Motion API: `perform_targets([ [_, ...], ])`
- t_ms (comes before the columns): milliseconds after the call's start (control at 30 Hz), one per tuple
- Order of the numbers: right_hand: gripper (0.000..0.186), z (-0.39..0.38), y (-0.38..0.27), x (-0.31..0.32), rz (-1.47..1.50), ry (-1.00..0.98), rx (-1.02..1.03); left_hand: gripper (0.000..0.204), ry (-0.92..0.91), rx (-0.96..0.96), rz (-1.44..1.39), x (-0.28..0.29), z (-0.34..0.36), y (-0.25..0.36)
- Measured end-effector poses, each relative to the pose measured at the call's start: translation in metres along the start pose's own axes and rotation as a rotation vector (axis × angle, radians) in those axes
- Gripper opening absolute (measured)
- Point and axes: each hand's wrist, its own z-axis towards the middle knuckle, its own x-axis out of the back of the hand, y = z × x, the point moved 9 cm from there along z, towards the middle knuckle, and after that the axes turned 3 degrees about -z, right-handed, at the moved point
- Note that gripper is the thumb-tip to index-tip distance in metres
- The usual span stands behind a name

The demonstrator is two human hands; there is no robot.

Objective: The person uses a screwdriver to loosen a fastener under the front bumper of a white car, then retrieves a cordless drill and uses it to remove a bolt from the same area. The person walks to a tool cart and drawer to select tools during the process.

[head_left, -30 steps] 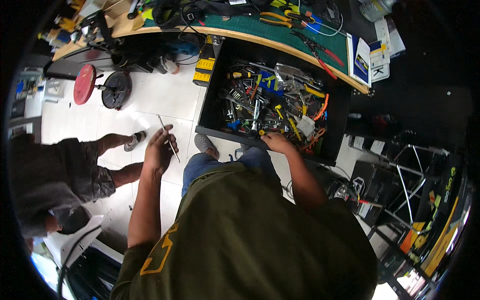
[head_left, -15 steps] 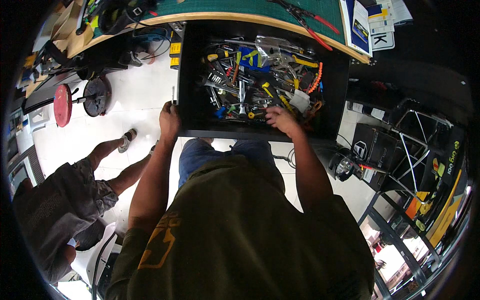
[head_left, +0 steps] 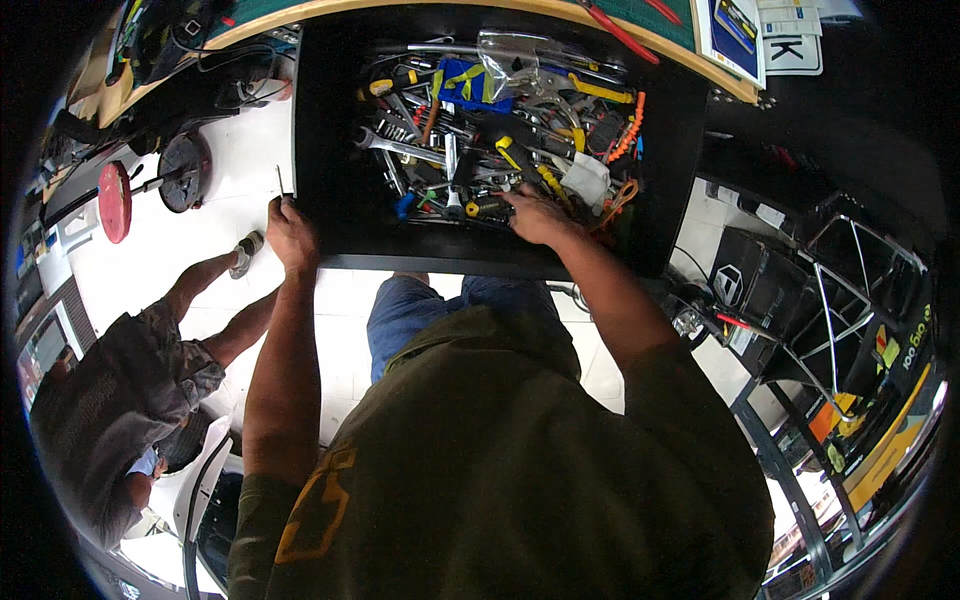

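My left hand [head_left: 292,238] is closed at the left side of the black drawer [head_left: 440,262], with a thin silver metal shaft [head_left: 279,180] rising from its fingers. The lower part of that shaft is hidden in the hand. Inside the drawer, my right hand [head_left: 540,218] reaches over the front wall, fingers stretched out among the tools. It touches the pile beside a yellow-and-black tool handle [head_left: 487,209]; its fingertips are partly hidden. Nearby lie a silver ratchet [head_left: 453,175], a large combination wrench [head_left: 400,148] and a white cloth-like piece [head_left: 587,180].
The workbench edge [head_left: 390,5] runs behind the drawer, with red-handled pliers [head_left: 625,35] on it. A person [head_left: 125,400] in dark clothes is at the left, near a stool with a red disc [head_left: 115,202]. Boxes [head_left: 752,280] and a metal frame [head_left: 835,290] stand at right.
My view has shifted, and the drawer appears larger and further left. My right hand has reached deeper into the tools, its fingers straighter. My left hand still keeps the thin shaft.
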Motion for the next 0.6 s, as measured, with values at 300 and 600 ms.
perform_targets([
  [300, 0.039, 0.037, -0.018, -0.013, -0.333, -0.168, -0.004, 0.036, 0.037, -0.025, 0.112, 0.003, -0.001, 0.001],
  [600, 0.038, 0.037, -0.028, -0.029, -0.355, -0.155, 0.149, 0.039, 0.008, -0.006, 0.129, -0.004, 0.006, -0.007],
])
